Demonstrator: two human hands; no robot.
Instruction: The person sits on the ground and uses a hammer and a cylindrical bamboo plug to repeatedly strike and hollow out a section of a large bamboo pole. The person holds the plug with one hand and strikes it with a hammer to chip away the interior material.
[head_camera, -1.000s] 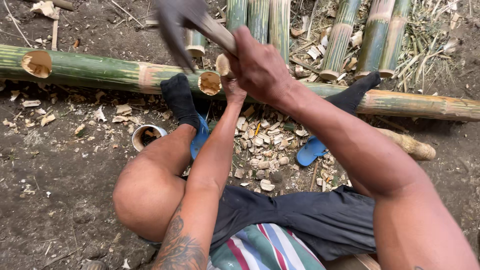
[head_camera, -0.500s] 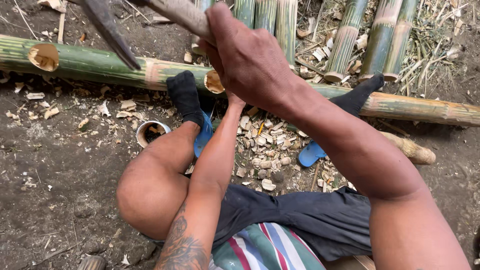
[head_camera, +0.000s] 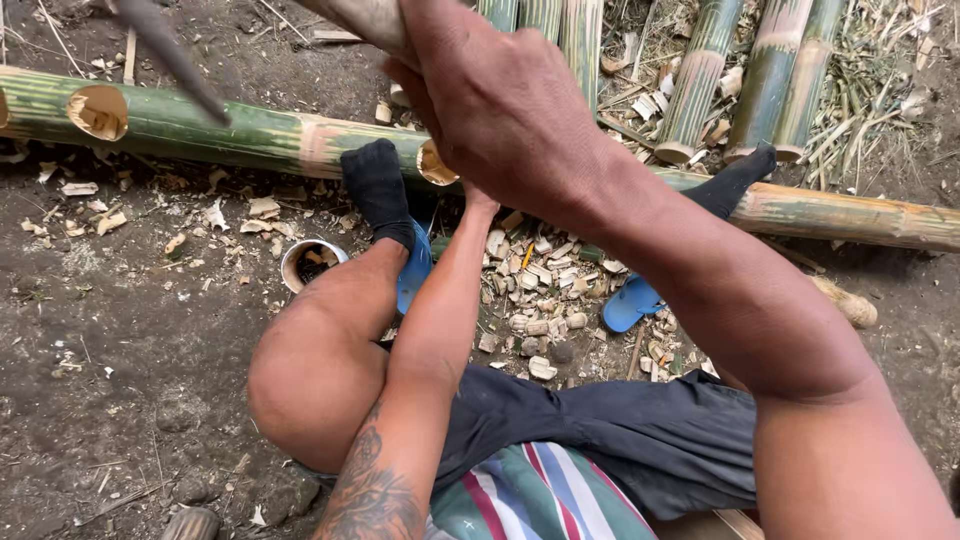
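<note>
The right hand (head_camera: 500, 110) is clenched around the wooden handle (head_camera: 365, 20) of a chopping tool raised near the camera, its dark blade (head_camera: 170, 55) blurred. The left hand is hidden behind it, so its grip cannot be told, though that forearm (head_camera: 440, 320) reaches toward the notch (head_camera: 435, 165) in the green bamboo pole (head_camera: 250, 135) lying across the dirt. This looks like the top of a chopping stroke; the downswing must land in that notch, clear of the sock-clad foot (head_camera: 380, 190) beside it.
</note>
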